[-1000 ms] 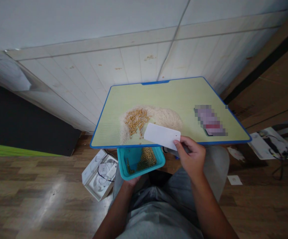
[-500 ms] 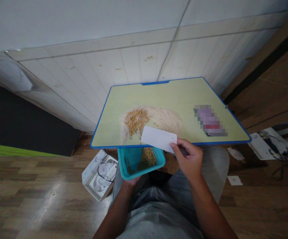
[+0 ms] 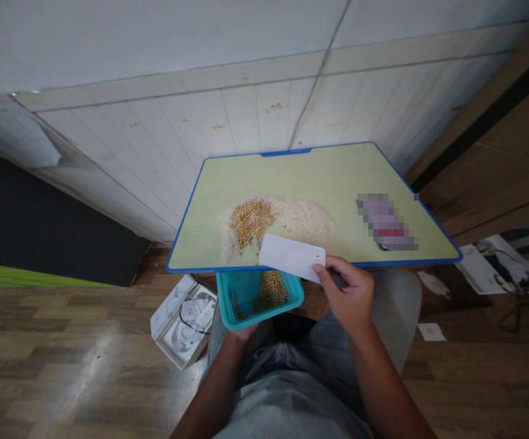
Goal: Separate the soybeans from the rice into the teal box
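I find the right hand (image 3: 344,292) closed between thumb and fingers on the right end of a rectangular white plastic card (image 3: 289,257). That grip holds the card's left end out over the near blue edge of a pale green rectangular board (image 3: 319,177); I cannot confirm contact. The left hand (image 3: 244,332) lies beneath a shallow teal plastic tub (image 3: 264,316), apparently supporting it just under that edge; its grip is mostly hidden. Round yellow beans (image 3: 270,291) lie inside. A heap of round yellow soybeans (image 3: 250,222) on pale rice grains (image 3: 305,219) sits just beyond the card.
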`<state>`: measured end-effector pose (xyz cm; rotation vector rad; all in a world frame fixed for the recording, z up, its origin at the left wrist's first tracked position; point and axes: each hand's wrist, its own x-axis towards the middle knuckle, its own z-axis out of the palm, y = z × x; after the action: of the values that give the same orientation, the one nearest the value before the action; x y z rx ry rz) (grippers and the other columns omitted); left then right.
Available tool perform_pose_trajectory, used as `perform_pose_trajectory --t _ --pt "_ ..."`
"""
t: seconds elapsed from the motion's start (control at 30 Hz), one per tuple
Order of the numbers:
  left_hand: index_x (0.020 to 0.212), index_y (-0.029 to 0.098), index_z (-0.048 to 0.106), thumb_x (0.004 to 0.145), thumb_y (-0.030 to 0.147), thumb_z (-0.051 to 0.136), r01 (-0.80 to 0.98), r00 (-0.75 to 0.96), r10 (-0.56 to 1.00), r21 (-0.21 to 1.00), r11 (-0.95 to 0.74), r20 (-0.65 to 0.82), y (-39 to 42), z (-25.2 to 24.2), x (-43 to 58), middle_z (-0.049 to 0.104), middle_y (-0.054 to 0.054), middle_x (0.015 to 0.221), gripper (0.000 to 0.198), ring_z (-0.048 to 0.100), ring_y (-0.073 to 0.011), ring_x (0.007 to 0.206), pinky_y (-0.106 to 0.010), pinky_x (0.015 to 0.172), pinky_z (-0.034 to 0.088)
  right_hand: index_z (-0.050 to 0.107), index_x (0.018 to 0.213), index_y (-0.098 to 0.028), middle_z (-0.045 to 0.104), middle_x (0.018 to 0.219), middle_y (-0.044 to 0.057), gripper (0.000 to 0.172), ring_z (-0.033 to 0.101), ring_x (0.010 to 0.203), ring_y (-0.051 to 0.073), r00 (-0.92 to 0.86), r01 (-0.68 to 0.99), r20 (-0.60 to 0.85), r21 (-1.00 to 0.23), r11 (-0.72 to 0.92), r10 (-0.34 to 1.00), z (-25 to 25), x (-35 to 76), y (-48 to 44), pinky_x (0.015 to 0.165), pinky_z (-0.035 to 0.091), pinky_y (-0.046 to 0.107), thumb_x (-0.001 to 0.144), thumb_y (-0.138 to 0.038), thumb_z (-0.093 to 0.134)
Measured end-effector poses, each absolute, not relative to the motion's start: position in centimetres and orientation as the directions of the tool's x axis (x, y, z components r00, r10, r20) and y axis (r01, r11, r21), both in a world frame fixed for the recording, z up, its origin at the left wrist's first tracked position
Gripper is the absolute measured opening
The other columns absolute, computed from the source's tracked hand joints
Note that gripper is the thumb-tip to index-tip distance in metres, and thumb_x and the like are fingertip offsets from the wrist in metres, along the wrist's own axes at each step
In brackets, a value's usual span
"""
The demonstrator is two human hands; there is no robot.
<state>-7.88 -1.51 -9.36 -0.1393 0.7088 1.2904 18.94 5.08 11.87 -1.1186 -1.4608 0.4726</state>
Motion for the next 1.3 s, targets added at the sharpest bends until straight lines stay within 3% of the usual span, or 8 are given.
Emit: perform_pose_trajectory --t 0.23,0.4,0.6,0.7,0.83,1.0,1.17,1.3 --pt "0.14 0.033 0.088 0.11 0.077 0.047 -0.899 0.037 0.808 0.334 0.284 -0.587 -1.6 -7.5 -7.3 0.092 -0.011 0.139 0.067 0.072 -0.0407 0.157 -0.064 0.139 0.051 0.09 0.094 -0.023 0.088 0.081 0.002 0.012 0.082 0.067 0.022 0.328 0.397 0.499 -0.843 0.362 0.802 10.8 21.0 5.5 0.068 0.066 0.031 0.098 -0.033 0.085" --pt "0.143 0.036 0.086 0.104 0.075 0.058 -0.895 0.003 0.8 0.356 0.269 -0.6 -1.5 -6.9 -7.3 0.092 -0.01 0.139 0.062 0.071 -0.0418 0.157 -0.062 0.133 0.058 0.09 0.096 -0.022 0.089 0.083 0.003 0.014 0.083 0.071 0.022 0.42 0.359 0.471 -0.871 0.335 0.776 10.5 21.2 5.7 0.07 0.067 0.031 0.097 -0.035 0.087" --pt "0.168 0.027 0.069 0.107 0.08 0.047 -0.91 0.028 0.791 0.313 0.273 -0.611 -1.7 -7.8 -7.3 0.087 -0.017 0.148 0.084 0.062 -0.0441 0.166 -0.066 0.135 0.057 0.09 0.094 -0.024 0.089 0.082 0.002 0.013 0.082 0.068 0.022 0.288 0.366 0.496 -0.848 0.384 0.82 11.2 19.0 4.9 0.068 0.066 0.031 0.099 -0.034 0.083" --pt "0.176 0.027 0.06 0.111 0.076 0.041 -0.917 0.077 0.817 0.281 0.283 -0.572 -1.8 -8.8 -7.6 0.086 -0.016 0.153 0.084 0.058 -0.0416 0.17 -0.067 0.138 0.052 0.089 0.093 -0.024 0.089 0.081 0.002 0.014 0.082 0.068 0.022 0.229 0.38 0.502 -0.835 0.398 0.834 11.2 18.1 4.6 0.067 0.066 0.03 0.1 -0.032 0.081" --pt "0.167 0.024 0.069 0.11 0.081 0.034 -0.923 0.105 0.823 0.254 0.29 -0.559 -1.9 -9.1 -8.1 0.085 -0.018 0.153 0.088 0.067 -0.0424 0.161 -0.067 0.141 0.047 0.09 0.096 -0.024 0.089 0.083 0.002 0.013 0.083 0.068 0.022 0.269 0.404 0.511 -0.829 0.386 0.816 10.8 18.6 4.9 0.069 0.066 0.031 0.1 -0.032 0.081" --pt "0.146 0.035 0.084 0.106 0.078 0.052 -0.889 0.056 0.812 0.34 0.305 -0.581 -1.8 -7.7 -8.0 0.092 -0.01 0.138 0.067 0.07 -0.0418 0.158 -0.063 0.137 0.054 0.089 0.096 -0.022 0.09 0.085 0.004 0.018 0.084 0.072 0.024 0.383 0.411 0.489 -0.85 0.33 0.783 10.5 20.3 5.7 0.072 0.068 0.033 0.1 -0.038 0.083" --pt "0.138 0.031 0.087 0.108 0.076 0.044 -0.898 0.03 0.777 0.325 0.298 -0.629 -1.7 -6.7 -7.5 0.092 -0.013 0.138 0.068 0.063 -0.0429 0.166 -0.062 0.137 0.054 0.089 0.1 -0.02 0.091 0.09 0.006 0.024 0.085 0.077 0.025 0.459 0.413 0.483 -0.859 0.302 0.746 10.3 21.1 6.2 0.077 0.071 0.035 0.101 -0.043 0.084" --pt "0.142 0.033 0.085 0.108 0.077 0.045 -0.897 0.029 0.771 0.323 0.3 -0.636 -1.7 -6.5 -7.6 0.092 -0.012 0.136 0.068 0.068 -0.0419 0.161 -0.065 0.137 0.055 0.089 0.104 -0.02 0.091 0.092 0.008 0.025 0.086 0.079 0.025 0.466 0.415 0.489 -0.857 0.305 0.738 10.2 20.9 6.6 0.083 0.072 0.037 0.103 -0.044 0.082"
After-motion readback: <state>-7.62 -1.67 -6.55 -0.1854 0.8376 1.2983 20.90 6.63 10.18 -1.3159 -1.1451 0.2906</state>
